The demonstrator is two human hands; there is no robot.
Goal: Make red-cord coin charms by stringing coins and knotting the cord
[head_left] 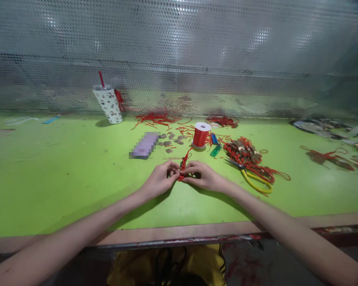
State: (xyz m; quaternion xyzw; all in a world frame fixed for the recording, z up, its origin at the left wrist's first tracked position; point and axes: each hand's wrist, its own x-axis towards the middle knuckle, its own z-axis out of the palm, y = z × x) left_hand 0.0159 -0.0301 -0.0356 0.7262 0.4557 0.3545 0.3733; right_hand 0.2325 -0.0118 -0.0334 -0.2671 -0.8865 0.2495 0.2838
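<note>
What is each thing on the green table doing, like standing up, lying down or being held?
red knotted cord: pinched between both hands.
left hand: closed on the cord.
right hand: closed on the cord.
red spool of thread: standing upright.
white patterned paper cup: standing, red straw in it.
yellow-handled scissors: lying flat, untouched.
green plastic lighter: lying flat.

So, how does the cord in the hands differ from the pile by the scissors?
The cord is one knotted strand pinched by left hand and right hand; the pile is many tangled strands lying on the table. The pile holds coins; the cord shows none. Both are red.
</note>
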